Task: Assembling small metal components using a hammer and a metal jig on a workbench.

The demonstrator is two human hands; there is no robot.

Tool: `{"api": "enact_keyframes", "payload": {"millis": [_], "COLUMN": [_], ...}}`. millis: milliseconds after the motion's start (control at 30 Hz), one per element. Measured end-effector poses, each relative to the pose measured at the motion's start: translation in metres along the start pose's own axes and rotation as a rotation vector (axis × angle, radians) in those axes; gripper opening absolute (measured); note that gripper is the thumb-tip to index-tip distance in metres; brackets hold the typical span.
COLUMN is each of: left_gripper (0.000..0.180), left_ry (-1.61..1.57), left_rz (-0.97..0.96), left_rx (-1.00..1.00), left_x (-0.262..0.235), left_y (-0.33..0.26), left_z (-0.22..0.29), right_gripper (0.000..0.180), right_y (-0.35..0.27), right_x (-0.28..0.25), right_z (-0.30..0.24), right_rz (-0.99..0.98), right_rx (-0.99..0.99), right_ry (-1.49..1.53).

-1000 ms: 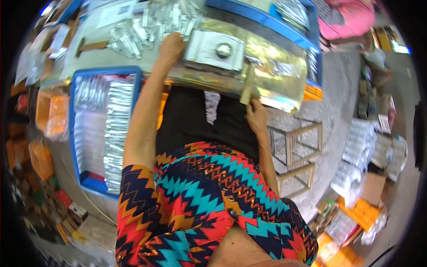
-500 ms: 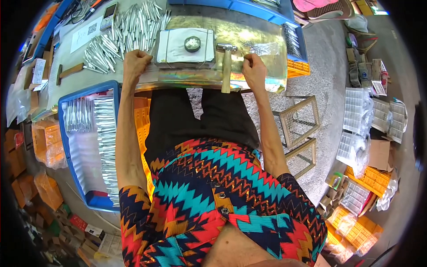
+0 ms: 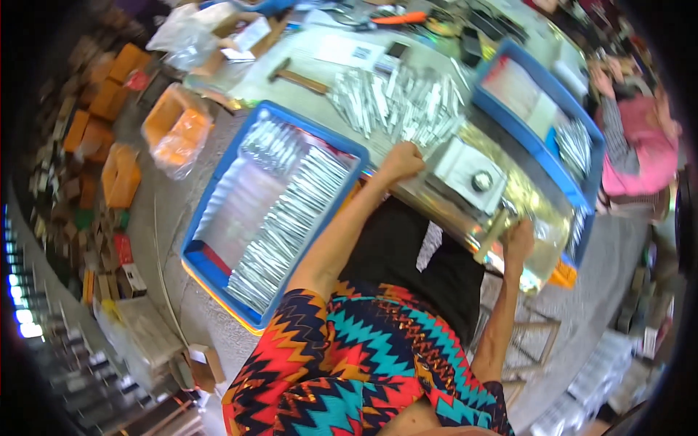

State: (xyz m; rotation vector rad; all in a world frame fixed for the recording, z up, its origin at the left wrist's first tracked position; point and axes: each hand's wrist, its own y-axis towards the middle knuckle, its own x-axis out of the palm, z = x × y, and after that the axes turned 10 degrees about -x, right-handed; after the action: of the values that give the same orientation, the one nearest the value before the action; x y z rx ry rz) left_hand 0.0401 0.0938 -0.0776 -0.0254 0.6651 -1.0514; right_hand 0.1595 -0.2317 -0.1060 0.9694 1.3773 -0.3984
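Observation:
My left hand point(image 3: 403, 161) is closed, at the near edge of a pile of slim silver metal pieces point(image 3: 396, 102) on the worktable; whatever its fingers hold is too small or hidden. To its right lies a block topped with white sheets point(image 3: 456, 166), bearing a small round dark dish point(image 3: 482, 181) with pale bits inside. My right hand point(image 3: 518, 240) is closed beside a hammer point(image 3: 492, 235) with a wooden handle, which lies by the block. I cannot make out anything in its fingers. Blur softens both hands.
A blue tray point(image 3: 196, 251) with rows of silver pieces stands at my left. Another hammer point(image 3: 298, 76) lies on the table's far left. Long blue bins point(image 3: 502, 120) line the far side, where a person in pink point(image 3: 636, 149) sits. Orange crates point(image 3: 174, 131) stand on the floor.
The whole view has swung and tilted leftward, so the table sits further right and the blue tray nearer the middle. Both hands stay closed near the same things. A person in pink has come into view.

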Motion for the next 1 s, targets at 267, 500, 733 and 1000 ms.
{"api": "enact_keyframes", "payload": {"millis": [267, 500, 733, 1000], "left_gripper": [0.016, 0.019, 0.028, 0.019], "left_ry": [-0.287, -0.711, -1.03, -1.04], "left_rz": [0.008, -0.084, -0.266, -0.316], "left_rx": [-0.109, -0.041, 0.071, 0.054], "left_x": [-0.019, -0.023, -0.021, 0.01], "left_y": [-0.031, -0.05, -0.077, -0.087], "left_z": [0.013, 0.036, 0.071, 0.082], "right_gripper": [0.013, 0.011, 0.007, 0.013], "right_y": [0.009, 0.017, 0.02, 0.006], "right_x": [-0.014, -0.01, -0.047, -0.054], "right_z": [-0.007, 0.006, -0.017, -0.014], "right_rz": [0.08, 0.181, 0.227, 0.187], "right_rx": [-0.112, 0.298, 0.653, 0.662], "right_ry": [0.139, 0.637, 1.454, 1.533]}}
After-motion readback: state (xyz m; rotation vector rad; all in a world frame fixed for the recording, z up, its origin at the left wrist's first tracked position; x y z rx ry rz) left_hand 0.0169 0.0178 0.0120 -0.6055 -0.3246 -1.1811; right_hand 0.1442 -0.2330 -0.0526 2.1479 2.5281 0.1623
